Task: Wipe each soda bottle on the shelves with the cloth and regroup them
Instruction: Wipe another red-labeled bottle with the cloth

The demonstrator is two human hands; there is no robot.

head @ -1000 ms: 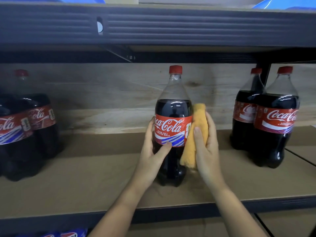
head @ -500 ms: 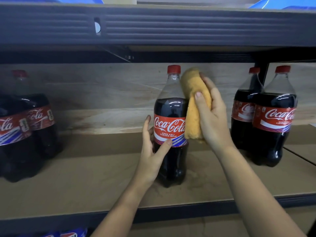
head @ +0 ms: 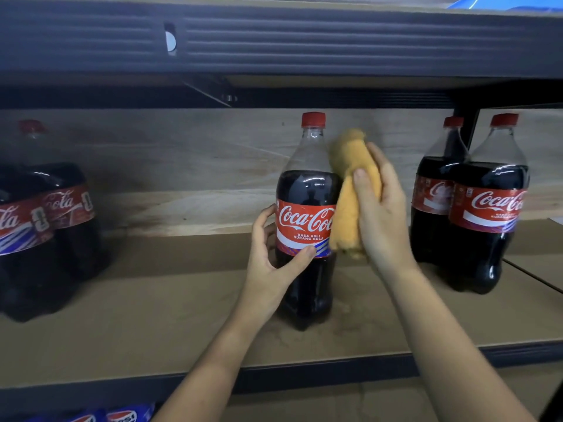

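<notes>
Left hand: my left hand (head: pixel 271 263) wraps the middle bottle (head: pixel 307 226) at its label, thumb across the front, steadying it upright on the shelf (head: pixel 152 324).
Right hand: my right hand (head: pixel 380 214) grips the bunched cloth (head: pixel 350 190) and presses it to the bottle's right side.
Risk: I judge a hard sideways rub could tip the tall, narrow bottle or slide it off its small base if my left grip slackens.
Bottle: smooth clear plastic, rounded shoulder, red cap, glossy label.
Cloth: soft, fuzzy, yellow-orange, rolled thick.
Shelf: matte brown board, dark metal edge.
Neighbours: a right pair (head: pixel 475 214) and a left group (head: pixel 42 233) stand well apart.
</notes>
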